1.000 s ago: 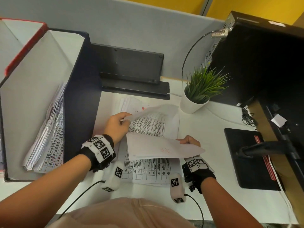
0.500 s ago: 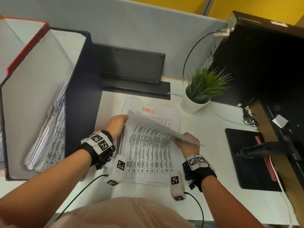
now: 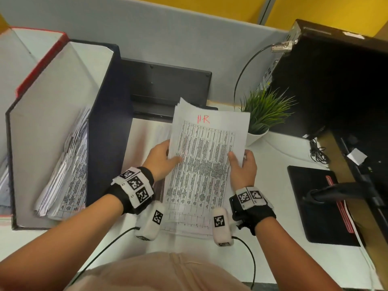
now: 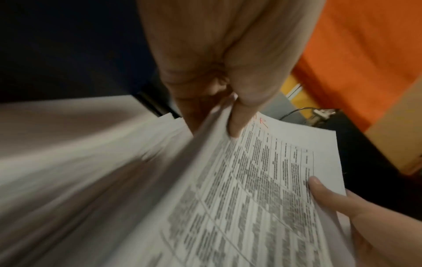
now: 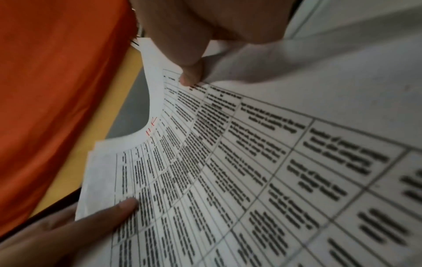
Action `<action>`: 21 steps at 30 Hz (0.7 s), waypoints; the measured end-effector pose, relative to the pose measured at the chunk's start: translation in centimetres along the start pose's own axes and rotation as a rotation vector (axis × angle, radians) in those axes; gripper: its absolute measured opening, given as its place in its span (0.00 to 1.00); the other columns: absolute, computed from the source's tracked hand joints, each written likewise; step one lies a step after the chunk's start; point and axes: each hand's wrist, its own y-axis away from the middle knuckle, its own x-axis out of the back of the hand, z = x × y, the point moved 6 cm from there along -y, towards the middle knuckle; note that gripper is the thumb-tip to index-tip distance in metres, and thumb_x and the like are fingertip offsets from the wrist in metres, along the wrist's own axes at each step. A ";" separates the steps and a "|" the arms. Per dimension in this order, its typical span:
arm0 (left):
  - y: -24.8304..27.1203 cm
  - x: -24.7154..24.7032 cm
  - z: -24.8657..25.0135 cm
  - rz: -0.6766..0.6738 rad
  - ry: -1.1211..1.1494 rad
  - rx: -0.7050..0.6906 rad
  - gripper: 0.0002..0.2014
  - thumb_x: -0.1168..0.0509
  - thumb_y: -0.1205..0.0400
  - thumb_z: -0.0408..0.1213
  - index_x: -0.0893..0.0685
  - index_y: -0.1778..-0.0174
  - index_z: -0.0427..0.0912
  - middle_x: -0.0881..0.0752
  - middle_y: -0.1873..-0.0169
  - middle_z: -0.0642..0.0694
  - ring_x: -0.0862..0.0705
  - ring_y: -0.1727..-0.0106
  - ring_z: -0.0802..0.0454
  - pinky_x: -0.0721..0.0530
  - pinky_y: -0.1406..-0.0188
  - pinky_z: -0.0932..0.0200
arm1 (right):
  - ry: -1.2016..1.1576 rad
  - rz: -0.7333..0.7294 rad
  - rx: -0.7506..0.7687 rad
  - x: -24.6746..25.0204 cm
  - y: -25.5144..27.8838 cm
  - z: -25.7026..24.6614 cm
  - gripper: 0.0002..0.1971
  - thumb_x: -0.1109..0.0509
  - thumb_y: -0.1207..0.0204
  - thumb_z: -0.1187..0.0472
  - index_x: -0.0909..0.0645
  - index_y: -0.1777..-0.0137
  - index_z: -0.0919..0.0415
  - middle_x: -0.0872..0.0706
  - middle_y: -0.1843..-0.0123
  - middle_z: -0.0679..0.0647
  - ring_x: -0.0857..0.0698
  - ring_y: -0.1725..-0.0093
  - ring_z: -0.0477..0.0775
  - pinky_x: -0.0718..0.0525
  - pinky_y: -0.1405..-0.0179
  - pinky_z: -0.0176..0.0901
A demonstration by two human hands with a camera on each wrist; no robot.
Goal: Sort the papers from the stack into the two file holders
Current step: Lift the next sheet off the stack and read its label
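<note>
Since 0.5 s ago, the stack (image 3: 206,164) has risen off the desk (image 3: 270,164), beside the blue file holder (image 3: 109,122). Left hand (image 3: 160,159) and right hand (image 3: 243,166) pinch its 2 edges; loose sheets could slip and fan out.

The desk (image 3: 273,175) is white. Two file holders stand on its left side, next to each other. The dark blue holder (image 3: 109,131) is nearer the middle, and it has printed papers (image 3: 69,171) leaning inside. The red holder (image 3: 39,61) is farther left, at the edge of the view. A black stand (image 3: 168,87) sits at the back by the grey wall. A small plant (image 3: 262,114) in a white pot sits to the right of it. A flat black pad (image 3: 315,202) lies on the right side. A stack of papers (image 3: 189,227) lies at the front in the middle.
</note>
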 end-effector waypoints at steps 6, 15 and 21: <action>1.7 3.6 6.9 0.252 0.191 -0.334 0.17 0.34 0.20 0.30 0.22 0.36 0.45 0.17 0.47 0.59 0.17 0.46 0.70 0.19 0.52 0.77 | -0.208 0.013 0.278 0.4 0.2 -8.2 0.13 0.33 0.22 0.66 0.26 0.48 0.45 0.17 0.48 0.37 0.16 0.48 0.30 0.18 0.48 0.24; 2.5 1.6 2.4 0.272 0.240 -0.179 0.15 0.34 0.20 0.33 0.19 0.38 0.37 0.15 0.48 0.50 0.15 0.49 0.59 0.20 0.60 0.81 | -0.241 -0.081 0.107 -1.1 2.5 -4.2 0.16 0.28 0.27 0.70 0.22 0.42 0.56 0.15 0.50 0.42 0.15 0.49 0.37 0.18 0.54 0.20; 1.5 2.0 2.3 0.318 0.275 -0.200 0.13 0.34 0.20 0.35 0.18 0.40 0.42 0.15 0.52 0.57 0.18 0.54 0.72 0.21 0.62 0.81 | -0.235 -0.081 0.114 -1.0 1.7 -4.0 0.16 0.25 0.29 0.68 0.20 0.47 0.49 0.14 0.53 0.36 0.14 0.51 0.31 0.17 0.54 0.24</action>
